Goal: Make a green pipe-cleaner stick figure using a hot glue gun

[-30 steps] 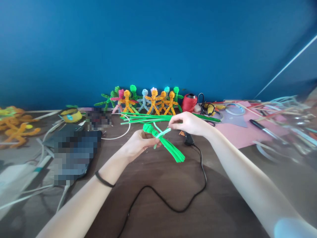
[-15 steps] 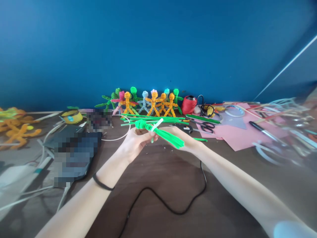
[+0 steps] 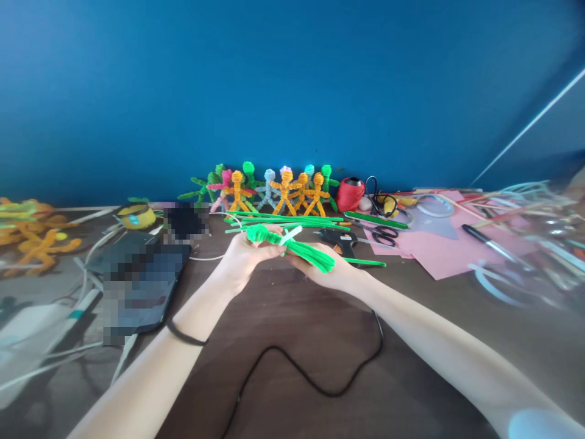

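Note:
A bright green pipe-cleaner figure (image 3: 305, 252) is held above the brown table, its coiled head to the left and its long legs to the right. My left hand (image 3: 242, 256) is closed on the figure just below the head. My right hand (image 3: 326, 274) is underneath the legs with fingers curled around them. A pale mint pipe cleaner (image 3: 290, 235) crosses the figure's body where the two hands meet.
A row of finished pipe-cleaner figures (image 3: 274, 189) stands against the blue wall, loose green pipe cleaners (image 3: 283, 219) lying before them. A black glue gun (image 3: 338, 239) with its cord (image 3: 311, 378), scissors (image 3: 382, 234), red yarn (image 3: 350, 192), pink paper (image 3: 439, 244) and a phone (image 3: 137, 286) lie around.
My right hand has let go of the mint pipe cleaner's end and dropped under the figure's legs. Both hands have moved slightly away from me with the figure, uncovering the glue gun.

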Motion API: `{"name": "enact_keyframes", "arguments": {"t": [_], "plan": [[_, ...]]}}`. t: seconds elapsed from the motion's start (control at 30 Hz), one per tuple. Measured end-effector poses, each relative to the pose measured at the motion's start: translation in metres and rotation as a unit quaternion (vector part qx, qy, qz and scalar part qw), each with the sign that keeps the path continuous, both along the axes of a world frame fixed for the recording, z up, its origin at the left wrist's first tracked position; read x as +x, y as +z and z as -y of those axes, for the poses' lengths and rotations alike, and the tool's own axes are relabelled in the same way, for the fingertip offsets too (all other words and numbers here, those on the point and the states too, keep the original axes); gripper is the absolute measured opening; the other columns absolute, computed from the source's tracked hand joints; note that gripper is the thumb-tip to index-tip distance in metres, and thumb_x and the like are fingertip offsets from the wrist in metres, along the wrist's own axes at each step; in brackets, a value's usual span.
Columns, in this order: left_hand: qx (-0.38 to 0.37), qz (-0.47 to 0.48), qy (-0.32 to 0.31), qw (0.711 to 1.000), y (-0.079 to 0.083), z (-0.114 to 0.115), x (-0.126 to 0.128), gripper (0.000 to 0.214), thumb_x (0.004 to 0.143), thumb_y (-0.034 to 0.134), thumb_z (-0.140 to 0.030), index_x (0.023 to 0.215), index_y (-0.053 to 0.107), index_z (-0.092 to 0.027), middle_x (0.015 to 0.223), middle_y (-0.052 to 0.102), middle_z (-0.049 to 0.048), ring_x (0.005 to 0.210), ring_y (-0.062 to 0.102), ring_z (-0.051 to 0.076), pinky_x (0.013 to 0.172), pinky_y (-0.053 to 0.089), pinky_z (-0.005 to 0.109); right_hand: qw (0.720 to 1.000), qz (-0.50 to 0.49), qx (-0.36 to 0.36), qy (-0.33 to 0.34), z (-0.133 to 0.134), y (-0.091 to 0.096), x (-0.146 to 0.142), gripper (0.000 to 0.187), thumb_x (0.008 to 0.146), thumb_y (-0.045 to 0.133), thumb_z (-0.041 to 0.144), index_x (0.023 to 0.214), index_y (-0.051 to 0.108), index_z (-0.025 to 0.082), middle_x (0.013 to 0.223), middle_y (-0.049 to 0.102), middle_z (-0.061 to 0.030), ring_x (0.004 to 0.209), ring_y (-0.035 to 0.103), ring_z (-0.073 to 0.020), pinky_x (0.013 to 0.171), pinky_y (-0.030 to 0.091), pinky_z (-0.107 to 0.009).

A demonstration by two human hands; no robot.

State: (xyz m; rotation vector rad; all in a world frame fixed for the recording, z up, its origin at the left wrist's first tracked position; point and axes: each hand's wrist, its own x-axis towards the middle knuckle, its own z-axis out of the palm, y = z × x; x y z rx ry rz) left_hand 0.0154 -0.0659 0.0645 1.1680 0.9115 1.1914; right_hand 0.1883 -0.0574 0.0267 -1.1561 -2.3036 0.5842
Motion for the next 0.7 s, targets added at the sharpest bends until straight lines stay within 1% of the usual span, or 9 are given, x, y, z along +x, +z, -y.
{"name": "enact_keyframes", "arguments": {"t": [0.1,0.23,0.3,0.4,0.5,0.57,0.63,0.7], "plan": [[-0.002,-0.005,-0.016,1.0,0.001,0.001,0.0,0.021,0.051,0.08,-0.014,0.07,0.07,-0.017,0.075,0.066,-0.0004,0.071,0.057,0.012,0.072,0.046,0.027,1.0,0.009,0.012,0.008,0.001,0.001,0.0,0.027,0.089,0.044,0.033,0.105,0.063,0.021,0.091,0.07,-0.0052,0.076,0.065,-0.0195,0.065,0.047,-0.028],[-0.008,0.012,-0.047,0.999,0.001,0.005,0.004,0.018,0.053,0.079,-0.016,0.069,0.071,-0.018,0.073,0.067,-0.0005,0.072,0.058,0.012,0.072,0.045,0.026,0.998,0.05,0.026,-0.022,0.006,0.0,-0.006,0.026,0.089,0.045,0.033,0.104,0.064,0.022,0.092,0.07,-0.0052,0.076,0.065,-0.0194,0.063,0.046,-0.027],[-0.019,0.023,-0.054,0.998,0.001,0.007,0.006,0.019,0.052,0.08,-0.017,0.069,0.071,-0.017,0.07,0.068,0.0,0.071,0.059,0.013,0.07,0.046,0.025,0.996,0.079,0.037,-0.024,0.011,-0.001,-0.01,0.027,0.09,0.043,0.032,0.106,0.062,0.022,0.099,0.069,-0.0066,0.082,0.065,-0.0205,0.068,0.047,-0.028],[-0.034,0.039,-0.051,0.997,0.0,0.007,0.008,0.022,0.05,0.081,-0.017,0.07,0.071,-0.016,0.067,0.068,0.0009,0.068,0.06,0.014,0.068,0.045,0.026,0.993,0.097,0.069,-0.004,0.017,0.002,-0.016,0.03,0.092,0.038,0.03,0.112,0.058,0.02,0.108,0.065,-0.0082,0.093,0.062,-0.0204,0.078,0.047,-0.03],[-0.054,0.043,-0.045,0.997,-0.003,0.007,0.008,0.021,0.051,0.08,-0.017,0.07,0.07,-0.014,0.062,0.066,0.0015,0.061,0.059,0.014,0.065,0.044,0.027,0.99,0.106,0.089,0.011,0.023,0.007,-0.022,0.032,0.094,0.032,0.026,0.111,0.057,0.017,0.107,0.065,-0.0106,0.097,0.06,-0.0209,0.082,0.045,-0.031],[-0.065,0.039,-0.037,0.996,-0.005,0.006,0.008,0.019,0.053,0.078,-0.017,0.07,0.07,-0.014,0.062,0.066,0.0017,0.059,0.058,0.013,0.06,0.043,0.026,0.987,0.137,0.08,0.007,0.027,0.009,-0.025,0.033,0.094,0.03,0.026,0.103,0.06,0.014,0.094,0.067,-0.0119,0.089,0.063,-0.0226,0.076,0.045,-0.032],[-0.069,0.037,-0.022,0.997,-0.007,0.005,0.008,0.02,0.052,0.078,-0.015,0.07,0.07,-0.014,0.061,0.065,0.0004,0.057,0.056,0.011,0.056,0.041,0.024,0.983,0.171,0.059,0.0,0.03,0.011,-0.026,0.034,0.094,0.029,0.027,0.1,0.06,0.013,0.081,0.068,-0.0112,0.075,0.065,-0.0235,0.064,0.044,-0.031],[-0.075,0.033,-0.003,0.997,-0.008,0.004,0.007,0.021,0.051,0.078,-0.014,0.07,0.07,-0.014,0.059,0.064,-0.0012,0.054,0.054,0.009,0.052,0.038,0.023,0.981,0.19,0.047,-0.001,0.033,0.013,-0.027,0.033,0.094,0.029,0.027,0.102,0.058,0.013,0.077,0.068,-0.011,0.068,0.065,-0.0241,0.057,0.04,-0.03]]}}
